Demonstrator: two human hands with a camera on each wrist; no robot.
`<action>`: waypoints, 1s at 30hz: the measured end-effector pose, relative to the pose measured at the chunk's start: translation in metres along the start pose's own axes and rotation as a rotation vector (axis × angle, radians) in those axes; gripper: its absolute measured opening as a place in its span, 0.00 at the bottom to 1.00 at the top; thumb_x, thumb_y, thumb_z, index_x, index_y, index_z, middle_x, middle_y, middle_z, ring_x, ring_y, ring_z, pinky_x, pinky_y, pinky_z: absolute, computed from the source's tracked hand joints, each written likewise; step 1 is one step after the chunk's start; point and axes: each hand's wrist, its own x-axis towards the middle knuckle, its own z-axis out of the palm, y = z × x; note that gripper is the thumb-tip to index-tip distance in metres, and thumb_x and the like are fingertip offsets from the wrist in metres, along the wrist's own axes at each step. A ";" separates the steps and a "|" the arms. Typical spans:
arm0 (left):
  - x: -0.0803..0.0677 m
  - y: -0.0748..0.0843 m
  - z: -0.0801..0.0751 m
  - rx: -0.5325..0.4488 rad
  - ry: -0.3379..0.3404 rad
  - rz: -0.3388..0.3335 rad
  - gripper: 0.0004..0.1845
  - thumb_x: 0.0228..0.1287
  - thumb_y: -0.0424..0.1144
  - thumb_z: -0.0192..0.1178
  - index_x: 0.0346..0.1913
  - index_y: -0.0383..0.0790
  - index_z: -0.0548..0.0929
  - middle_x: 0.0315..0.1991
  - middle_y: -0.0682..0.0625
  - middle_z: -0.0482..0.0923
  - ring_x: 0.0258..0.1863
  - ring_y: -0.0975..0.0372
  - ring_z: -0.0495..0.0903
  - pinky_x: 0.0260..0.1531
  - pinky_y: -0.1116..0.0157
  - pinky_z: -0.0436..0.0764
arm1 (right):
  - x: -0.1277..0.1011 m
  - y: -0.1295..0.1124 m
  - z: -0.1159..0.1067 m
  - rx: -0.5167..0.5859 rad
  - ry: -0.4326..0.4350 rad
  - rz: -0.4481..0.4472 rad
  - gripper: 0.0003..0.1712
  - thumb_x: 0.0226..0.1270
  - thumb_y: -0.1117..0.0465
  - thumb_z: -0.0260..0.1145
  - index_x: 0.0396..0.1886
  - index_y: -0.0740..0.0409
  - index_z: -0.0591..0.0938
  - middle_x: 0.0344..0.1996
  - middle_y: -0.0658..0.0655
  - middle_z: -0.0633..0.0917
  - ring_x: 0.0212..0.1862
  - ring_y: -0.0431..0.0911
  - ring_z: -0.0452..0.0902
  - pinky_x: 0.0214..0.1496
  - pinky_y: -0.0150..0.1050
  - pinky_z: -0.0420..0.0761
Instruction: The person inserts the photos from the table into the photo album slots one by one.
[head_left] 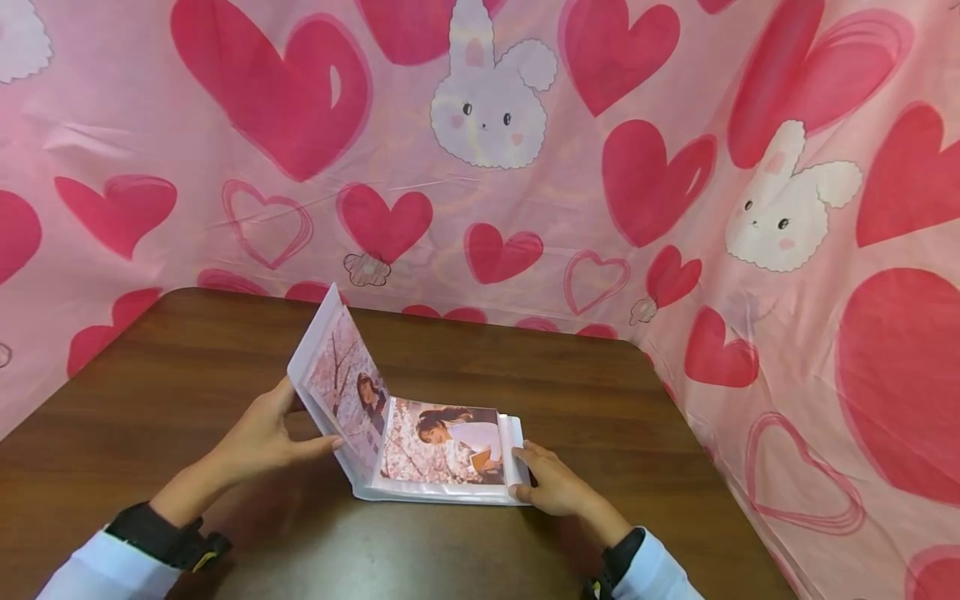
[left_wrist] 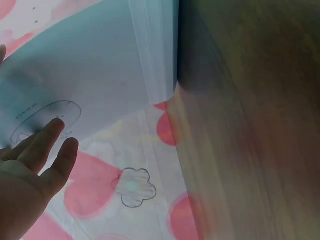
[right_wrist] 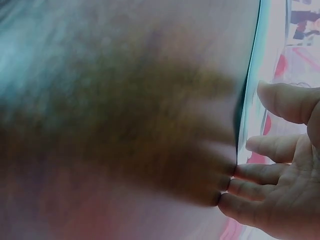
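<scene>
A white photo album (head_left: pixel 442 493) lies open on the table, its left side raised and leaning left. Pink blossom photos of a person fill both facing pages, the raised page (head_left: pixel 341 379) and the flat page (head_left: pixel 442 446). My left hand (head_left: pixel 258 433) holds the raised side by its outer edge, thumb on the inner side and fingers behind. In the left wrist view the plain back cover (left_wrist: pixel 95 65) has an oval drawing, with fingers (left_wrist: pixel 47 142) spread near it. At the album's right edge (right_wrist: pixel 250 100), my right hand (head_left: pixel 555 483) rests with extended fingertips touching it.
The brown wooden table (head_left: pixel 315 550) reaches back to a pink curtain (head_left: pixel 525 200) printed with hearts and rabbits, which also runs along the right side. A black wrist strap (head_left: pixel 161 533) is on the left wrist.
</scene>
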 end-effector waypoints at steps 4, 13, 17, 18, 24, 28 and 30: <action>0.003 -0.002 0.008 0.025 0.013 0.072 0.58 0.34 0.41 0.79 0.70 0.44 0.55 0.56 0.45 0.72 0.45 0.57 0.78 0.42 0.66 0.78 | -0.001 0.001 0.000 -0.006 0.011 -0.011 0.33 0.60 0.59 0.67 0.61 0.71 0.68 0.63 0.75 0.61 0.64 0.67 0.55 0.60 0.61 0.59; 0.008 -0.002 0.030 0.077 -0.125 0.252 0.60 0.33 0.46 0.79 0.70 0.38 0.55 0.61 0.45 0.68 0.54 0.56 0.73 0.52 0.60 0.72 | -0.005 0.004 -0.002 0.010 0.027 -0.004 0.33 0.59 0.59 0.67 0.61 0.72 0.69 0.62 0.76 0.61 0.63 0.68 0.54 0.59 0.62 0.60; 0.008 0.000 0.035 0.052 -0.229 0.249 0.56 0.36 0.44 0.79 0.70 0.39 0.57 0.61 0.45 0.68 0.54 0.53 0.73 0.51 0.57 0.73 | -0.006 0.007 -0.003 0.016 0.039 0.000 0.33 0.59 0.58 0.67 0.60 0.71 0.69 0.62 0.76 0.61 0.63 0.69 0.54 0.58 0.64 0.60; 0.008 0.001 0.036 0.048 -0.258 0.238 0.55 0.36 0.44 0.78 0.70 0.40 0.58 0.61 0.45 0.68 0.54 0.53 0.73 0.51 0.55 0.73 | -0.007 0.008 -0.003 0.019 0.042 -0.002 0.33 0.59 0.59 0.67 0.60 0.71 0.69 0.62 0.76 0.61 0.63 0.69 0.54 0.58 0.64 0.60; 0.002 0.005 0.043 0.054 -0.456 0.119 0.46 0.42 0.48 0.75 0.67 0.45 0.64 0.62 0.43 0.66 0.59 0.50 0.67 0.51 0.47 0.70 | -0.008 0.010 -0.003 0.029 0.041 -0.009 0.34 0.59 0.58 0.67 0.61 0.71 0.69 0.62 0.77 0.60 0.63 0.69 0.53 0.58 0.64 0.60; 0.000 0.006 0.045 0.046 -0.575 0.029 0.41 0.45 0.49 0.72 0.65 0.45 0.68 0.65 0.40 0.62 0.62 0.45 0.61 0.53 0.41 0.65 | -0.010 0.012 -0.004 0.037 0.035 0.014 0.35 0.59 0.57 0.68 0.62 0.69 0.68 0.63 0.77 0.59 0.64 0.69 0.52 0.57 0.66 0.60; -0.001 0.007 0.045 0.036 -0.611 -0.005 0.40 0.46 0.49 0.72 0.64 0.46 0.70 0.66 0.39 0.61 0.63 0.43 0.59 0.53 0.39 0.64 | -0.012 0.013 -0.005 0.040 0.035 0.024 0.36 0.58 0.57 0.68 0.62 0.69 0.68 0.63 0.77 0.58 0.64 0.69 0.51 0.57 0.66 0.60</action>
